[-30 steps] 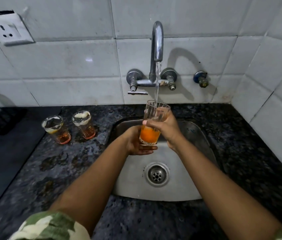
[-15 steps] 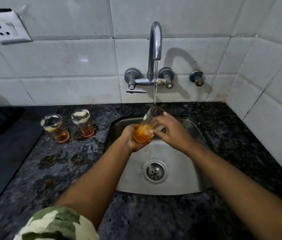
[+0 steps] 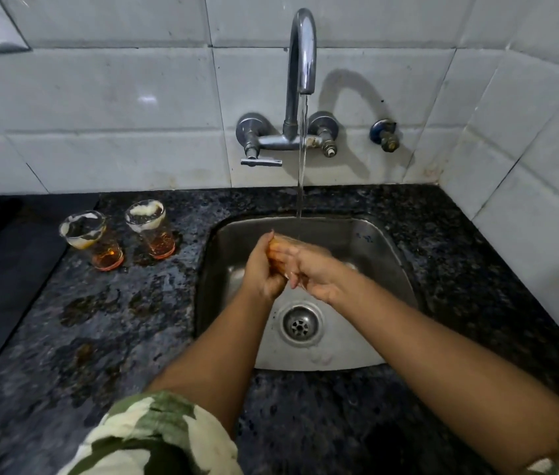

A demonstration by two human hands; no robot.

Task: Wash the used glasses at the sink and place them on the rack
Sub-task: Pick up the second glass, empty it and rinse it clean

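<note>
We have the small clear drinking glass with an orange tint at its base (image 3: pixel 276 250) tipped on its side between both hands, above the basin of the stainless steel sink (image 3: pixel 388 265) and just below the thin stream of water (image 3: pixel 302 159) falling from the curved chrome tap (image 3: pixel 300 53). Our left hand (image 3: pixel 262 269) curls round the glass from its left side, a narrow grip closed on the wall of the glass; our right hand (image 3: pixel 309 269) lies over it from the other side with fingers (image 3: pixel 290 257) stretched across the wall, rubbing more than clasping, though motion blur hides how much they bend. We judge this is the rinse-and-rub step on the first glass. Wet glass is light and stiff but slippery and easily broken against the steel, so we think the firm hold belongs round the middle of the wall with the left hand, thumb opposite fingers, and not at the thin rim. To the left of our grip, well apart on the speckled black granite desk (image 3: pixel 117 337), stand two more used glasses: one tilted glass with foam at its rim (image 3: pixel 91 240) and one upright foamy glass (image 3: pixel 150 228) just beside it, both holding an orange residue. The rack is not clearly in view.
</note>
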